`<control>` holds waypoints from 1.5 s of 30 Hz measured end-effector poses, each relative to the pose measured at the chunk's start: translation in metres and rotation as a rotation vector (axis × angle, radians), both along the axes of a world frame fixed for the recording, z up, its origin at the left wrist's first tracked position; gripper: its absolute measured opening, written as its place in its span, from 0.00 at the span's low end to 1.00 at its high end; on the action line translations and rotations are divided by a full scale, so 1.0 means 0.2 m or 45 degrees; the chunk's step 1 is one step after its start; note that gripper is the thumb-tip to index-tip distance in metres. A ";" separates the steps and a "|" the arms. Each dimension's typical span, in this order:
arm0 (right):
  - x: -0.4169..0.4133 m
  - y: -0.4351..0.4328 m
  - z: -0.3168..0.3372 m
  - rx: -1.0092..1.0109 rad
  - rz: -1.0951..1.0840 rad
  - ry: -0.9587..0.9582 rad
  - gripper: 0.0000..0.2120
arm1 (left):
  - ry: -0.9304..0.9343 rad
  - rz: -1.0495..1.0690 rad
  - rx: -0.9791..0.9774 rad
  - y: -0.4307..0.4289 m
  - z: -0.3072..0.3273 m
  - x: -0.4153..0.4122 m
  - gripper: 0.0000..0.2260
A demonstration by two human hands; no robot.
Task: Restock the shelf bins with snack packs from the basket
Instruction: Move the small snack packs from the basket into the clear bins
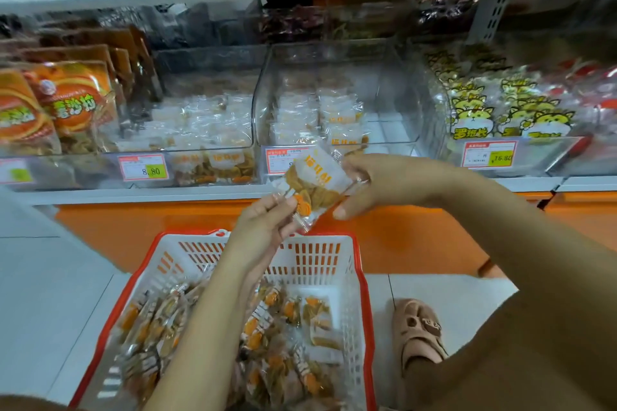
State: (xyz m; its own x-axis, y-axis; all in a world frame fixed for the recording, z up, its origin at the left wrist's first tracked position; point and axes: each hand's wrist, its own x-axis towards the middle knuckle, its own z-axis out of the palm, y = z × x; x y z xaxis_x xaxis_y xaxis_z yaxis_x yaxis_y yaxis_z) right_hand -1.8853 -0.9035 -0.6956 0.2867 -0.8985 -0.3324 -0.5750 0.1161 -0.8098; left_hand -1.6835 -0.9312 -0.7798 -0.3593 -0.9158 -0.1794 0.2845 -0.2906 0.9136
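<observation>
Aloft, pack (317, 182) in left hand (263, 227), right hand (377, 183)

White shelf (133, 194): carries a row of clear bins (394, 93), side by side, left to right. Pale tiled floor (50, 294): carries the red-rimmed basket (310, 257), near; a sandalled foot (417, 330) stands just right of it

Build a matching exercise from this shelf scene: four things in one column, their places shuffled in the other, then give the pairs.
1 snack pack
2 basket
3 sandal
4 cat-print packs

A on the floor, right of the basket
B in the shelf bin at right
C between left hand and right hand
D on the floor, holding many packs

Pairs: 1-C, 2-D, 3-A, 4-B
</observation>
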 end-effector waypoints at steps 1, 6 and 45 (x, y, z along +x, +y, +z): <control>-0.01 0.00 0.03 -0.004 -0.069 -0.157 0.19 | 0.038 -0.007 -0.029 0.00 0.05 -0.03 0.05; -0.10 -0.10 0.13 -0.109 -0.197 -0.207 0.10 | -0.030 -0.023 -0.203 -0.04 0.21 -0.14 0.04; -0.27 -0.57 0.01 0.133 0.006 0.505 0.04 | -1.493 0.066 -1.343 -0.37 0.19 -0.18 0.12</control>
State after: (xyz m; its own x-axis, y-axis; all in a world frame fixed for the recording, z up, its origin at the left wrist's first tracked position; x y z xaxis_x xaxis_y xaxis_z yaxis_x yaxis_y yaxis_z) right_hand -1.9388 -1.0177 -0.6932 0.1220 -0.8530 -0.5074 -0.8411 0.1826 -0.5092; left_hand -1.7195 -1.0054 -0.7413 -0.4500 -0.8098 0.3765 -0.7089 0.5803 0.4008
